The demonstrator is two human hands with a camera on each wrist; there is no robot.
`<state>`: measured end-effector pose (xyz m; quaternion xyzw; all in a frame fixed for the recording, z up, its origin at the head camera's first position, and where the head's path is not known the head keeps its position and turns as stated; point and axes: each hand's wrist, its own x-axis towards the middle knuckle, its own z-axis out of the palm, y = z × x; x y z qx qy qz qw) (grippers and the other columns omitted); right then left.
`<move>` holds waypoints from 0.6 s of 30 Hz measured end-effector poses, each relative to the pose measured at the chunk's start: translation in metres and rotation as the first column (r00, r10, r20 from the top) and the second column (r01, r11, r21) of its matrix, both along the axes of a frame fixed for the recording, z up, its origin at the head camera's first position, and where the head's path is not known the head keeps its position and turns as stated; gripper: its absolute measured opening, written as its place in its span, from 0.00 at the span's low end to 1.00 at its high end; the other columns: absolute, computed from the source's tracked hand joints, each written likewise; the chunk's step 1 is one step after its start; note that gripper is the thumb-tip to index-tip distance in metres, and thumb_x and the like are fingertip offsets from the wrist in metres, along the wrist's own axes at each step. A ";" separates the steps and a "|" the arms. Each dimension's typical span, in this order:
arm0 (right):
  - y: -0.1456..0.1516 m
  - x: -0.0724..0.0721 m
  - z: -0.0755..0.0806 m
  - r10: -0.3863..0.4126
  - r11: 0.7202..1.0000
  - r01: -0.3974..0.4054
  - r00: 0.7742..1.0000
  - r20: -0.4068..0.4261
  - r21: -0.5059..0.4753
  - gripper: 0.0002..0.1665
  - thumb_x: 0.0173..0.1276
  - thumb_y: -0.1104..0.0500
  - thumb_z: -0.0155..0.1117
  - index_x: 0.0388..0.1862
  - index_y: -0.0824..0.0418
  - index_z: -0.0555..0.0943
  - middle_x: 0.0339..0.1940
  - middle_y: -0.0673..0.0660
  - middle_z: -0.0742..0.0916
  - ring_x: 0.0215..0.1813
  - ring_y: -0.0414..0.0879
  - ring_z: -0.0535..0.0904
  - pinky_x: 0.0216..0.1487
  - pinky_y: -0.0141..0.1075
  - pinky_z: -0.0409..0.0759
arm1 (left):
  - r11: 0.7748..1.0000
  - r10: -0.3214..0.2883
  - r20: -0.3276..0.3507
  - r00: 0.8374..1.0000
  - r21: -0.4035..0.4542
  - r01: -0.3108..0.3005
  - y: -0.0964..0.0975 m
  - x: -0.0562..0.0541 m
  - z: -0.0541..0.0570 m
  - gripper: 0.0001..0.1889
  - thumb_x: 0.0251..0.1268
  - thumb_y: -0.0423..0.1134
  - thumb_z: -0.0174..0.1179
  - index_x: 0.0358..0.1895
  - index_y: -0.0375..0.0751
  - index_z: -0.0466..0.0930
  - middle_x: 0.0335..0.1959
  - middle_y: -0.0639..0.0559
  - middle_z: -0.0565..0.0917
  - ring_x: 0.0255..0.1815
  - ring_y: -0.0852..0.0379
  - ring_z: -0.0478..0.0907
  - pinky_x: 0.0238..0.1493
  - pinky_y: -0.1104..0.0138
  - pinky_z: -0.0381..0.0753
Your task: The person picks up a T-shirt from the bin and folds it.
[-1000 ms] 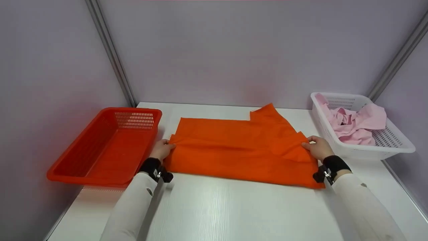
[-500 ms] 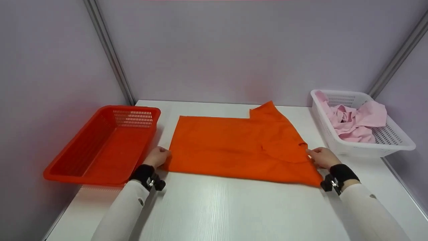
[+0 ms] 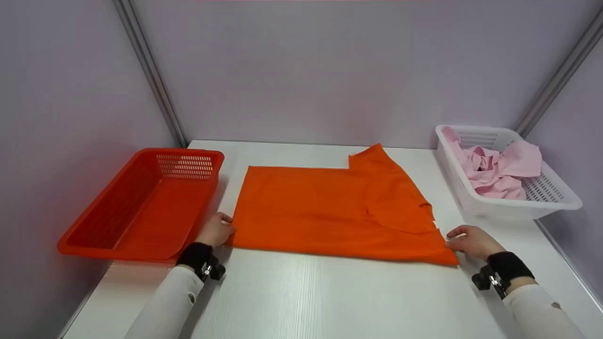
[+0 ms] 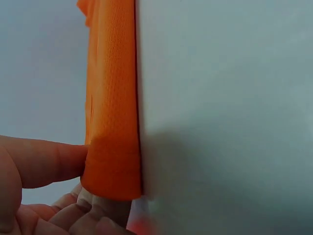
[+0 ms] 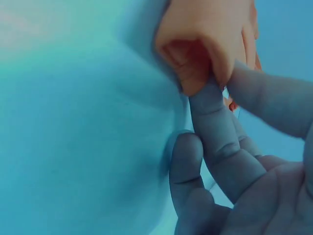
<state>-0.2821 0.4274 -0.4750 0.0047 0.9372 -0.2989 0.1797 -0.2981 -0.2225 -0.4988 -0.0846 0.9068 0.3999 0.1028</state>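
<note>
One orange garment (image 3: 306, 202), flat on the surface (image 3: 301, 301), near edge looking folded over. Judged light, limp, soft, hard to damage; layers may slide apart, so best pinched through all layers at the near corners. Left grip (image 3: 215, 230) narrow, pinching garment's left end; right grip (image 3: 473, 241) narrow, pinching its near right corner. Count: one red basket (image 3: 113, 254) left of garment, one white basket (image 3: 509, 210) right of it, holding pink cloth (image 3: 520, 160), pieces uncountable.

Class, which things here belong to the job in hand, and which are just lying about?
Job in hand:
roughly oblong orange cloth
left hand, at its left end
right hand, at its right end

Seemingly lying about, untouched:
red rectangular plastic basket
white rectangular plastic basket
crumpled pink cloth inside the white one
</note>
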 end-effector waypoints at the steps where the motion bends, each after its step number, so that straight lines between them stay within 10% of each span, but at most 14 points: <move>1: 0.000 0.001 -0.001 0.006 1.000 -0.006 1.000 -0.006 0.002 0.31 0.72 0.49 0.67 0.60 0.73 0.76 0.46 0.63 0.89 0.47 0.51 0.82 0.44 0.38 0.74 | 1.000 0.001 -0.002 1.000 -0.004 -0.001 0.000 0.001 0.000 0.18 0.73 0.37 0.59 0.58 0.28 0.73 0.51 0.34 0.82 0.41 0.48 0.77 0.39 0.63 0.79; 11: -0.009 0.004 -0.007 0.011 1.000 -0.011 0.997 -0.072 -0.002 0.29 0.66 0.53 0.73 0.56 0.72 0.77 0.36 0.58 0.86 0.39 0.48 0.79 0.40 0.38 0.74 | 0.999 0.048 -0.024 0.999 0.026 -0.047 -0.007 0.016 0.005 0.18 0.71 0.38 0.59 0.58 0.30 0.73 0.46 0.36 0.84 0.38 0.47 0.79 0.36 0.63 0.78; 18: -0.019 0.004 0.000 0.017 0.997 -0.012 0.997 -0.079 0.070 0.32 0.67 0.55 0.70 0.61 0.74 0.73 0.40 0.65 0.85 0.39 0.53 0.79 0.42 0.43 0.78 | 0.970 -0.036 -0.147 0.989 -0.242 0.000 0.009 0.017 0.006 0.17 0.72 0.35 0.56 0.57 0.27 0.73 0.46 0.34 0.83 0.41 0.42 0.78 0.46 0.53 0.82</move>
